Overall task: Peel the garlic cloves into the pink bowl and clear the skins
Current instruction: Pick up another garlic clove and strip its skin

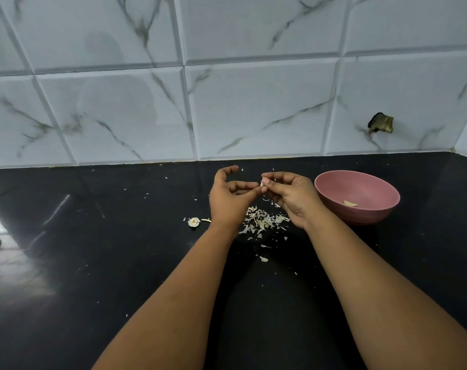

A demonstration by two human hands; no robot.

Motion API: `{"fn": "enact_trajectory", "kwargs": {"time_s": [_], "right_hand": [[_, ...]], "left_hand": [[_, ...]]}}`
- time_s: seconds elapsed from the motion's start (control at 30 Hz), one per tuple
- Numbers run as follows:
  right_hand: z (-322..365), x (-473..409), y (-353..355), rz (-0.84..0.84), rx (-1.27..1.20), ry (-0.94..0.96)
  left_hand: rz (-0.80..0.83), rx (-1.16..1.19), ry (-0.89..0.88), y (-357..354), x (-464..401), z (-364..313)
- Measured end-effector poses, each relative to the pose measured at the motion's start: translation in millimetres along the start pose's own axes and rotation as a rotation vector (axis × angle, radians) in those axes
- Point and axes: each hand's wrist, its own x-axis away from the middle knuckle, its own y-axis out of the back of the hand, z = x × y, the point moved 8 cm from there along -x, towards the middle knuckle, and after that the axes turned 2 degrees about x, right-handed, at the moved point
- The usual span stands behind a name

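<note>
Above a black glossy countertop (pixel 93 263), the left hand (pixel 228 201) and right hand (pixel 291 194) both pinch a small pale garlic clove (pixel 262 184), just left of the round pink bowl (pixel 360 209); peeling probably goes best over the papery skin pile (pixel 264 220).

Pink bowl (pixel 356 197) just beside hands (pixel 261 194).
</note>
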Motion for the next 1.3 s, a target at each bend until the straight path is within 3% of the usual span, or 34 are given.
{"fn": "enact_trajectory", "kwargs": {"time_s": [0.4,0.53,0.67,1.0,1.2,1.3], "right_hand": [[-2,-4,-3,-0.010,-0.072,-0.029],[5,-1,-6,0.020,0.200,0.111],[11,-3,2,-0.052,0.353,0.191],[41,0,7,-0.054,0.841,0.392],[100,19,62,-0.402,0.914,0.537],[109,25,90,-0.512,1.030,0.473]], "left_hand": [[-0.016,0.142,0.076,0,-4,9],[-0.021,0.108,0.066,1,-4,10],[-0.016,0.051,0.054,-1,-3,9],[0.083,-0.397,-0.059,-14,5,2],[0.080,-0.390,-0.024,-9,5,5],[0.114,-0.432,-0.026,-14,5,9]]}}
